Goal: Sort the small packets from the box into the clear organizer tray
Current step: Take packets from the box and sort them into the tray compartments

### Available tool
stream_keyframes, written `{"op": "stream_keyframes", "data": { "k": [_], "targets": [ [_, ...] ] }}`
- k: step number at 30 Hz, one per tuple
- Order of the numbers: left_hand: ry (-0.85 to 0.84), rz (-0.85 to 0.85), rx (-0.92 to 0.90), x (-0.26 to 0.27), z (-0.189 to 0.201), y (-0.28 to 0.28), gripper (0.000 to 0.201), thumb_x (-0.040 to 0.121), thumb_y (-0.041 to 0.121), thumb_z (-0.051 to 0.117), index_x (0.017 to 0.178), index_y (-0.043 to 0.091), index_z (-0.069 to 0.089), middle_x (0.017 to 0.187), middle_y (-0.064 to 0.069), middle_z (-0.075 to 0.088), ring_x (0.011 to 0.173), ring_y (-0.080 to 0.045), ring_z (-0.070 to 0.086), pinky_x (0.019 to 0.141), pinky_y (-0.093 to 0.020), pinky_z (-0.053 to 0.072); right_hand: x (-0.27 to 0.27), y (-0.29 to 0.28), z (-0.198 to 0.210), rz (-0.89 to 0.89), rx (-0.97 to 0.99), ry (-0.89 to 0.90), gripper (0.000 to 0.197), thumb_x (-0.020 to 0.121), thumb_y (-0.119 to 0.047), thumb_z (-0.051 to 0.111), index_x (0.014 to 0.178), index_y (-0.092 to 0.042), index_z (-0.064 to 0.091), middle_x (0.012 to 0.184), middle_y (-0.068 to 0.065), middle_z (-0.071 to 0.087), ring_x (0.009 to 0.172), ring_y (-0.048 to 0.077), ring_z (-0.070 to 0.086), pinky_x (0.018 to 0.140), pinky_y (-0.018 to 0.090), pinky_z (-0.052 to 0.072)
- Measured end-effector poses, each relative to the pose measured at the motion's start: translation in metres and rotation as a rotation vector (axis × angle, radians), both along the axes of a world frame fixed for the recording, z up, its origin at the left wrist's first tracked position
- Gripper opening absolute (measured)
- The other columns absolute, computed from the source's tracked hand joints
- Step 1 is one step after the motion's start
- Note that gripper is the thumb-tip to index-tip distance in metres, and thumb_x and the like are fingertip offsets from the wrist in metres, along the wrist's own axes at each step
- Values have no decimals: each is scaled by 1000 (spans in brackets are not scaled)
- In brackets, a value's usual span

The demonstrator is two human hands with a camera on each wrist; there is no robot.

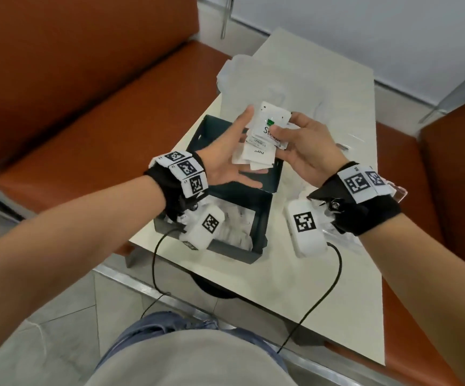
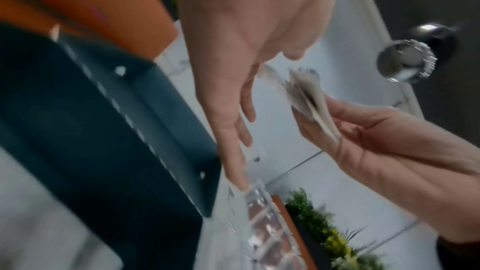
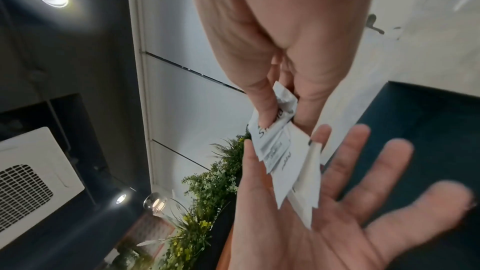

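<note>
Right hand [image 1: 306,151] thumb and fingers pinch a fanned stack of white packets [image 1: 264,135] above the dark box [image 1: 256,207]. Left hand [image 1: 231,160] is palm-up, fingers spread, beneath the stack. Top packet reads "Ste…"; remainder covered.

Left hand [image 1: 225,160] splayed flat; right hand [image 1: 306,151] pinching.

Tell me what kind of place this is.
Probably a café or restaurant booth. Orange upholstered bench seats flank a small pale table, a planter of greenery runs alongside, and the right hand holds condiment-style packets.
</note>
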State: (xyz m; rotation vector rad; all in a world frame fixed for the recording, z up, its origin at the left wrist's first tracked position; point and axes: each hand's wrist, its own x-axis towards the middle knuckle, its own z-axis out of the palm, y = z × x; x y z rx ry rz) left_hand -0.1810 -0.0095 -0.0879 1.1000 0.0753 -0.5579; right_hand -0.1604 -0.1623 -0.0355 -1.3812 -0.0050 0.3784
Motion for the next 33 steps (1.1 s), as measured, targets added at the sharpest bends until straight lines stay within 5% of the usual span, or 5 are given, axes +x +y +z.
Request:
{"op": "stream_keyframes", "data": {
  "k": [6,13,16,23,33],
  "targets": [
    [138,-9,-485,15,5,-51,71,89,69,42,119,8,63,110,-21,66,102,-39,63,96,-59,47,5,-25,-9,-47,-272,-90,27,85,9,62,108,-5,58,100,16,69,87,30,71,67,44,60],
    [152,142,-211,26,22,-94,21,97,22,49,103,7,63,83,-13,72,75,-27,72,57,-30,60,18,-72,-6,102,-447,-218,34,81,3,71,112,-4,58,90,13,66,81,26,68,69,32,59],
    [120,171,-101,30,21,-110,20,100,12,46,114,5,58,96,-17,69,76,-29,72,51,-25,57,21,-94,-9,55,-561,-274,42,78,-4,76,115,-8,57,89,5,60,77,15,63,60,21,52],
    [-3,393,-15,37,10,-141,23,91,10,66,113,1,61,88,-11,67,60,-17,70,51,-23,55,15,-134,-21,-110,-539,-69,46,85,-35,71,118,-6,57,92,4,59,71,14,54,59,24,46],
    [-235,303,89,29,-1,-201,23,84,5,73,106,6,64,100,-14,70,86,-25,70,62,-32,60,5,-192,-28,-217,-424,-74,32,79,-5,76,107,0,61,78,14,71,58,14,65,57,23,53]
  ]
}}
